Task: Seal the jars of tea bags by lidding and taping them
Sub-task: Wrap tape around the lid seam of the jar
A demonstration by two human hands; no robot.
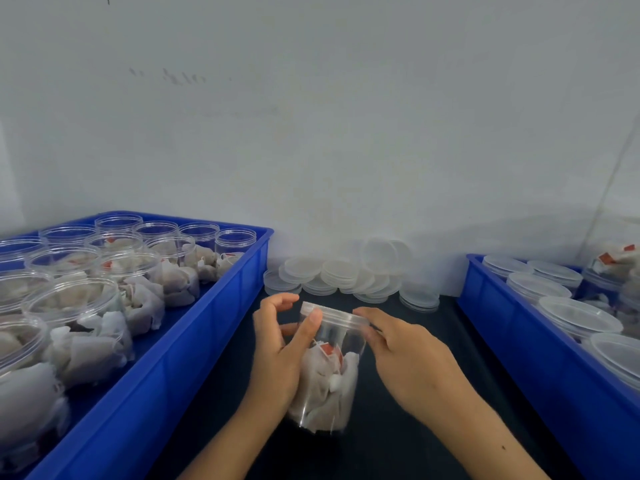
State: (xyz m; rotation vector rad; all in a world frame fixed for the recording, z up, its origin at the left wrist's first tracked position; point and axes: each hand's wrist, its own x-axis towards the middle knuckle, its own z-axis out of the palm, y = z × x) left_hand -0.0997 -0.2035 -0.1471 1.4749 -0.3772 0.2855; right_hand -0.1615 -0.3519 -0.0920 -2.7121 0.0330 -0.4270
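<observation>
Between blue crates, over dark tabletop (408,441): left hand (277,355) grips tea-bag jar (329,372), thumb on lid (334,315); right hand (405,355) pinches lid rim. Keep lid level; twist fully home.

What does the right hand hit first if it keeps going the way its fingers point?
The right hand points left, fingers already at the lid of the jar. Going on, it would press the lid and jar, with the left hand gripping the far side. Contact depth is unclear.

A crate (221,327) of open jars (69,299) lies left, a crate (519,344) of lidded jars (578,315) right, loose lids (349,275) behind between them.
</observation>
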